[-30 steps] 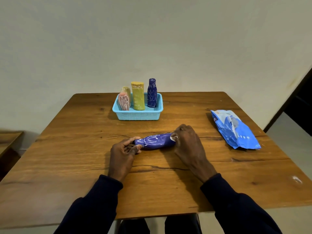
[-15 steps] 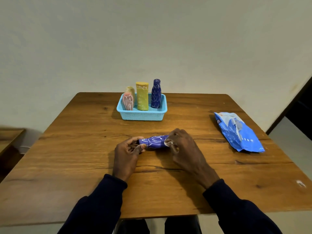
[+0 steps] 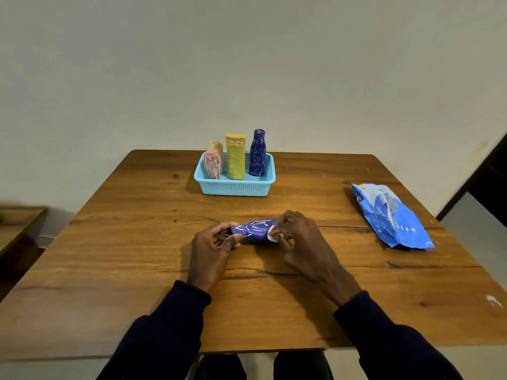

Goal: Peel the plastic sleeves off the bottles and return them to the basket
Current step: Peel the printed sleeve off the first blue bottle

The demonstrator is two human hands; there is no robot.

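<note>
Head view: peel under way on one bottle, mid-tabletop.

Blue bottle [image 3: 253, 229] lies on its side on the table [image 3: 137, 242], about halfway between near and far edges and spanning the gap between the two hands. Left hand [image 3: 212, 244] curls thumb and fingers round its narrow end. Right hand [image 3: 299, 237] pinches at the wide end, where a white patch [image 3: 271, 236] shows; whether that is bared bottle or sleeve lining, I cannot tell. Most of the printed sleeve looks to be on. Basket [image 3: 236, 187] sits near the far edge with four upright bottles: pink [image 3: 212, 167], pale [image 3: 216, 146], yellow [image 3: 235, 160], dark blue [image 3: 257, 153], apparently all sleeved. Judgement: early stage, with no bottle visibly finished and all five left. Blue pouch [image 3: 392, 215] lies by the right edge.
</note>
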